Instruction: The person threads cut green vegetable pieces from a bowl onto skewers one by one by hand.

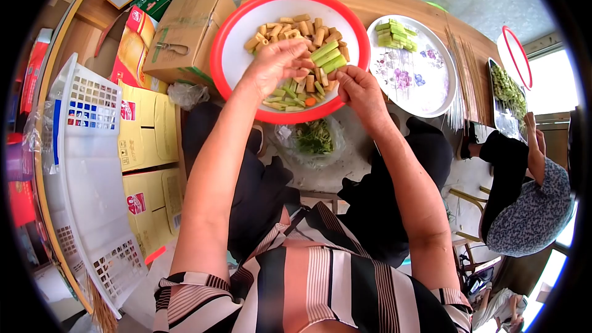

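My left hand (277, 66) hovers over a red-rimmed white basin (229, 55), its fingers half curled and apart, with nothing visible in them. My right hand (362, 92) is pinched at the basin's right edge. Its fingertips meet the lower end of a row of green vegetable sticks (327, 55), which look threaded on a skewer; the skewer itself is too thin to make out. In the basin lie brown tubular pieces (319, 36) and cut green stems (277, 102), partly covered by my left hand. An orange slice (310, 102) shows near the front.
A flowered round tray (425, 95) holds skewered green sticks (396, 35). Loose skewers (472, 80) lie beside it. Below the basin is a bag of leafy greens (313, 137). Cardboard boxes (185, 31) and a white plastic basket (92, 166) stand left. Another person (524, 209) sits right.
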The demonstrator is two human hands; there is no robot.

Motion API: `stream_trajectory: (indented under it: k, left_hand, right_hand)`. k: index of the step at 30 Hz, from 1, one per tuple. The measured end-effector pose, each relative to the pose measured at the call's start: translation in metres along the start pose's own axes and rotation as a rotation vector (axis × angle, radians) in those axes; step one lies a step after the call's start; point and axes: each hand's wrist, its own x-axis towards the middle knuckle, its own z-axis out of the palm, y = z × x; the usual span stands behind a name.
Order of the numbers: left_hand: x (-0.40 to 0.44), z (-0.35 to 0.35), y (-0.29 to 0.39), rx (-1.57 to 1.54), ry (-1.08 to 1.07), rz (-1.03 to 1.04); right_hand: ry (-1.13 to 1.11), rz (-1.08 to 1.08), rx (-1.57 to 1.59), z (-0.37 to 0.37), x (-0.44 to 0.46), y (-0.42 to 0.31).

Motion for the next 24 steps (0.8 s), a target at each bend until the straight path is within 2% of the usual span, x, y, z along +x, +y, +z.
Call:
stream_trajectory:
  k: [1,4,5,7,13,20,23,24]
  left_hand:
    - [0.002,-0.007,0.0,0.0,0.003,-0.003]
    - [0.008,-0.022,-0.005,0.655,0.195,-0.041]
    - [0.008,-0.027,-0.012,0.657,0.196,-0.044]
    - [0.007,-0.039,-0.027,1.424,0.153,0.017]
    - [0.006,-0.061,-0.059,1.675,0.115,-0.126]
    - [0.009,-0.059,-0.065,1.739,0.116,-0.188]
    - [0.013,-0.056,-0.06,1.726,0.067,-0.146]
    - [0.014,-0.048,-0.053,1.403,0.145,-0.18]
  right_hand:
    - [0.03,0.002,0.018,-0.003,0.0,-0.001]
    - [0.035,-0.004,0.007,-0.009,-0.002,-0.005]
    - [0.033,-0.009,0.008,-0.01,-0.003,-0.006]
    - [0.029,0.003,0.018,-0.012,-0.006,-0.005]
    - [0.017,0.003,-0.021,-0.013,-0.011,-0.009]
    - [0.013,-0.024,-0.076,-0.014,-0.015,-0.011]
    - [0.01,-0.014,-0.089,-0.016,-0.015,-0.011]
    - [0.004,0.003,-0.097,-0.017,-0.015,-0.012]
